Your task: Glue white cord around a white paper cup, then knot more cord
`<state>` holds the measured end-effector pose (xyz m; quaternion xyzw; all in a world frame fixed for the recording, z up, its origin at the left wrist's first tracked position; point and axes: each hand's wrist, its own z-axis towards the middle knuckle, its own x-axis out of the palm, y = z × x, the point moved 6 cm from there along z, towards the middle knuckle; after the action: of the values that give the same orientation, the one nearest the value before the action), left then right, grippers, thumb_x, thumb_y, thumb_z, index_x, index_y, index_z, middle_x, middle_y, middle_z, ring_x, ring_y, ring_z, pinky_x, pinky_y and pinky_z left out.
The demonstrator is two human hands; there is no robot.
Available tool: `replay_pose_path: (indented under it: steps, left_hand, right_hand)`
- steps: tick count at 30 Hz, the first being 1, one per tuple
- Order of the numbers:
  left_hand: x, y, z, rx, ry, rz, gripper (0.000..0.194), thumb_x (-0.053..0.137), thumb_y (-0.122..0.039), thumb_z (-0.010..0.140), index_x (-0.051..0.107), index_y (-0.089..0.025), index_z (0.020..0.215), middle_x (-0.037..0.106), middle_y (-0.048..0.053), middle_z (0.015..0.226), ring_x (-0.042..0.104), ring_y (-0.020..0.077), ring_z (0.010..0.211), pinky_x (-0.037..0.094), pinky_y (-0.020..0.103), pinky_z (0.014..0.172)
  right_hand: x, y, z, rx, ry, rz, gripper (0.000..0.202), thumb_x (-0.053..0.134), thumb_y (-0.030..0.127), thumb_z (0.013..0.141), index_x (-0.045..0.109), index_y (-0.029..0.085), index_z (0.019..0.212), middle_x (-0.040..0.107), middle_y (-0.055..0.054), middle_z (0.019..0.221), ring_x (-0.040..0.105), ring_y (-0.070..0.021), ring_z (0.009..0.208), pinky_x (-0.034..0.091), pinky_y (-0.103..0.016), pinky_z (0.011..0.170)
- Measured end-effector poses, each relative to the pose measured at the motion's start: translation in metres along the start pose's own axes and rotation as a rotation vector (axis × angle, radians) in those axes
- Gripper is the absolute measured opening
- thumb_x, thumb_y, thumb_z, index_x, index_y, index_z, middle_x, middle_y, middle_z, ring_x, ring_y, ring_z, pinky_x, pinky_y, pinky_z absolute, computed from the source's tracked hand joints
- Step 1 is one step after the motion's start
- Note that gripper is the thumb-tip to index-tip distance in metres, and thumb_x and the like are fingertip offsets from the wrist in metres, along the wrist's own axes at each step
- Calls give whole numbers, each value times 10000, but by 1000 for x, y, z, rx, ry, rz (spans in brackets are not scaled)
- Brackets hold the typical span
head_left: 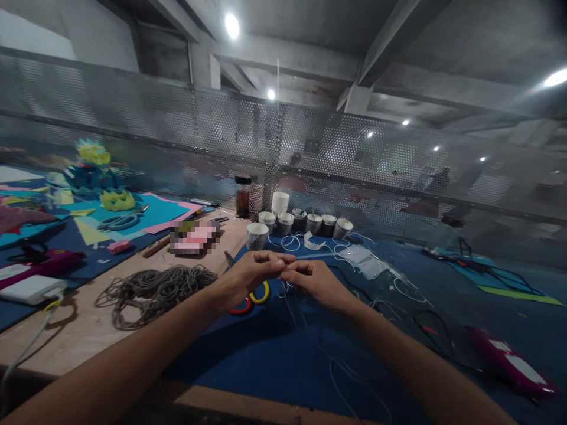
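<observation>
My left hand (pixel 254 271) and my right hand (pixel 314 280) meet fingertip to fingertip above the blue mat. Both are closed in a pinch. Thin pale string (pixel 290 302) hangs below the fingers of my right hand; what lies between the fingertips themselves is too small to make out. Partly behind my left hand are scissors (pixel 260 293) with red and yellow handles. Beyond the hands stand several small paper cups (pixel 257 236), some with strings in them. A heap of grey cord (pixel 163 292) lies left of my left hand.
A stack of paper cups (pixel 280 202) and a dark-lidded jar (pixel 243 198) stand by the perforated metal screen (pixel 212 130). Coloured paper (pixel 170 209) and grey scissors (pixel 121 221) lie left. Magenta devices (pixel 509 360) with cables lie at both sides. A clear plastic bag (pixel 365 261) lies right of centre.
</observation>
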<state>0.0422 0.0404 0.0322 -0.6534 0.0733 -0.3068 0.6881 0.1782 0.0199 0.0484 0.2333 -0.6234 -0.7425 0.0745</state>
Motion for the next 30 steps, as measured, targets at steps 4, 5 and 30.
replay_pose_path:
  steps: [4, 5, 30]
  left_hand:
    - [-1, 1, -1, 0, -16, 14, 139, 774, -227, 757, 685, -148, 684, 704, 90, 1145, 631, 221, 1067, 440, 329, 953]
    - [1, 1, -1, -4, -6, 6, 125, 762, -237, 771, 694, -151, 712, 702, 92, 1152, 629, 221, 1072, 435, 335, 964]
    - [2, -2, -1, 21, -35, 55, 160, 783, -276, 740, 688, -154, 701, 701, 102, 1146, 617, 241, 1087, 433, 343, 957]
  right_hand:
    - [1, 0, -1, 7, 10, -25, 226, 698, 401, 792, 702, 177, 757, 439, 29, 606, 329, -92, 543, 233, -268, 519]
    - [1, 0, -2, 4, 11, -16, 226, 699, 396, 793, 694, 176, 743, 433, 31, 603, 326, -91, 542, 233, -268, 519]
    - [3, -3, 0, 7, 1, -19, 274, 709, 430, 788, 684, 163, 733, 452, 35, 600, 339, -90, 548, 238, -259, 526]
